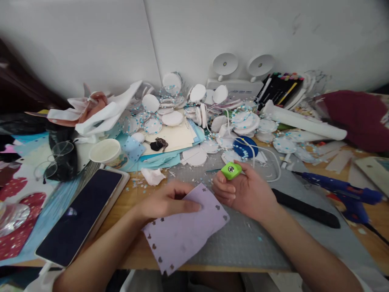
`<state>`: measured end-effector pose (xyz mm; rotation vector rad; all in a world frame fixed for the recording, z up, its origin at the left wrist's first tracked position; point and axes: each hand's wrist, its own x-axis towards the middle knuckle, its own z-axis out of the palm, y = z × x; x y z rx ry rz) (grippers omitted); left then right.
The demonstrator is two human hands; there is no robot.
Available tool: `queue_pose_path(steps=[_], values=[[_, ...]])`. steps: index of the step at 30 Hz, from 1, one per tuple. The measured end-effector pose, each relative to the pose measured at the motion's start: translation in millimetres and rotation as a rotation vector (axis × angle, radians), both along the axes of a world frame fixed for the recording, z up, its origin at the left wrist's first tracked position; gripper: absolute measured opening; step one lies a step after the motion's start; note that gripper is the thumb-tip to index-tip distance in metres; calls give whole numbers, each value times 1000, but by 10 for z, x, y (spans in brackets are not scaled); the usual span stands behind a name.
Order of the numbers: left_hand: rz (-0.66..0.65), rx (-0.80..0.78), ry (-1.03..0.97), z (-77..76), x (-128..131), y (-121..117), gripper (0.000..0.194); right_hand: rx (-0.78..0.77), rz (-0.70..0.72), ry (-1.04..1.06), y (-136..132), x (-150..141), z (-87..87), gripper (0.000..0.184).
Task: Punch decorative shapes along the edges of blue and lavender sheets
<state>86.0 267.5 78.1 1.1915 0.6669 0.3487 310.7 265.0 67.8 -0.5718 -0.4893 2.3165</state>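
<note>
A sheet of light purple paper (188,231) with small punched shapes along its edges is pinched by my left hand (168,199), thumb on top. It tilts above the desk's front edge. My right hand (247,192), palm turned up, grips a small bright green craft punch (231,170) between thumb and fingers. A round dark emblem shows on the punch's face. Paper and punch are apart. Under both hands lies a grey cutting mat (243,247) with small paper bits on it.
Left of my hands lies a phone (80,215) near a paper cup (105,152). Several white discs (172,118) with blue bits are heaped behind. At right are a blue glue gun (340,188) and a black bar-shaped item (306,207). A twin-head lamp (235,85) stands by the wall.
</note>
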Motion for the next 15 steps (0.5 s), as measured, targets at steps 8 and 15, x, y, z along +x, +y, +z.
queue_pose_path(steps=[8, 15], values=[[1, 130, 39, -23, 3, 35, 23, 179, -65, -106, -38, -33, 39, 47], [9, 271, 21, -67, 100, 37, 23, 1084, -365, -916, -160, -111, -151, 31]])
